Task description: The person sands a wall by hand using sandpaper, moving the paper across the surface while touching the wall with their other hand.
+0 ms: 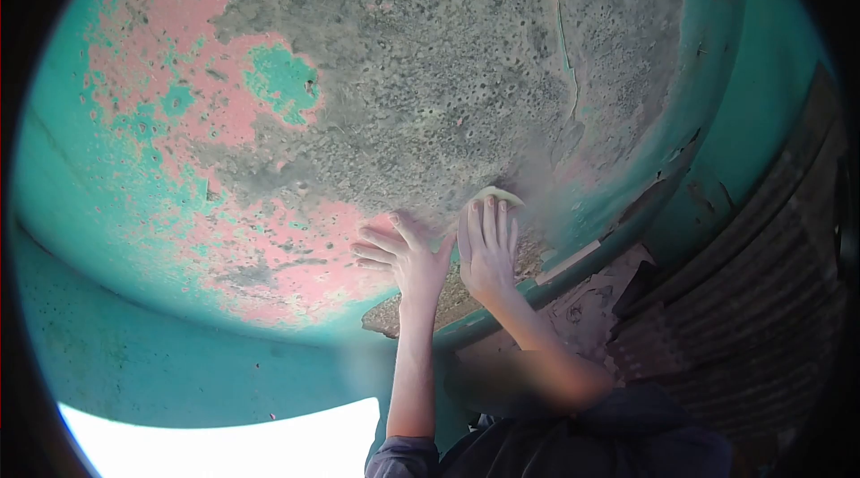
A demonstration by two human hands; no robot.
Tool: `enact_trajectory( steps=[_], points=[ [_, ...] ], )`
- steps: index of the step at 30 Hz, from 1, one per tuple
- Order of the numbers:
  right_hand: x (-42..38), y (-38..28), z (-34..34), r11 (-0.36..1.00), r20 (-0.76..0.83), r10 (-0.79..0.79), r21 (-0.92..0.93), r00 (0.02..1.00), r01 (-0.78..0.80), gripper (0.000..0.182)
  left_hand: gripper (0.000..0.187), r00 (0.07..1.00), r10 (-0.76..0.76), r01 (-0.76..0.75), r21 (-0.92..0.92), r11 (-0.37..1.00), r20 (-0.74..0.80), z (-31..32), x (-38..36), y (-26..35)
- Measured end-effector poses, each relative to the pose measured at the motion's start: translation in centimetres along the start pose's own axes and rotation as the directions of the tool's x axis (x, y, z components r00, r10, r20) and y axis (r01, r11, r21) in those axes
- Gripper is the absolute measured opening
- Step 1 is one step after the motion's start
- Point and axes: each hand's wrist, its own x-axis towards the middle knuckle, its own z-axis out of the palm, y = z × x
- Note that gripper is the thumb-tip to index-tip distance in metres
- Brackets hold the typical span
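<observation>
A wall [421,75] with worn patches of grey plaster, pink and turquoise paint stands before me. My left hand [412,254] lies against it with the fingers spread, over the border of pink and grey; nothing shows in it. Just to its right, my right hand [488,241] presses a pale yellow-green piece of sandpaper [494,193] against the grey plaster, fingers stretched over it. The sheet's curved upper edge shows past the fingertips; its working face is hidden. Pale dust coats both hands and forearms.
A long crack [563,39] runs down the plaster at upper right. Below my hands is a broken, rough edge [385,315] with flaking paint. Dark corrugated sheeting [717,335] is at the right. A bright opening [233,442] lies at lower left.
</observation>
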Motion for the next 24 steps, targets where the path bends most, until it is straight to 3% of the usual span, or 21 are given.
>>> enact_trajectory(
  steps=[2, 8, 10, 16, 17, 19, 23, 24],
  points=[
    [-0.1, 0.1, 0.4, 0.998, 0.056, 0.004, -0.065, 0.998, -0.001, 0.077, 0.124, 0.999, 0.031, -0.031, 0.004, 1.000, -0.034, 0.3, 0.0, -0.2],
    [1.4, -0.4, -0.9, 1.000, -0.034, -0.026, -0.012, 0.999, 0.025, 0.078, 0.121, 1.000, -0.006, 0.005, 0.010, 1.000, 0.017, 0.1, 0.0, -0.1],
    [-1.1, -0.5, -0.1, 0.993, 0.127, 0.010, -0.118, 0.992, 0.005, 0.076, 0.120, 1.000, 0.019, -0.019, 0.001, 1.000, -0.019, 0.3, 0.0, -0.2],
    [2.7, -1.0, -1.7, 0.999, -0.038, -0.028, 0.038, 0.999, 0.029, 0.073, 0.119, 1.000, 0.014, -0.014, -0.017, 1.000, -0.017, 0.2, -0.2, -0.2],
    [1.6, -0.6, -0.9, 0.999, -0.043, -0.030, 0.036, 0.999, 0.031, 0.073, 0.118, 1.000, -0.004, 0.004, -0.020, 1.000, 0.006, 0.0, 0.0, -0.1],
    [-1.3, 0.1, 0.7, 0.996, 0.097, 0.010, -0.085, 0.995, -0.002, 0.073, 0.119, 1.000, 0.004, -0.004, -0.020, 1.000, 0.005, 0.0, 0.0, -0.2],
    [1.8, -0.4, -1.2, 0.991, 0.074, 0.011, -0.136, 0.997, -0.001, 0.072, 0.119, 0.996, 0.047, -0.048, -0.011, 0.999, -0.074, 0.7, -0.2, -0.4],
    [3.1, -0.7, -2.1, 0.998, 0.008, -0.021, -0.059, 1.000, 0.021, 0.072, 0.119, 0.997, 0.044, -0.045, -0.013, 0.999, -0.068, 0.5, -0.3, -0.3]
  ],
)
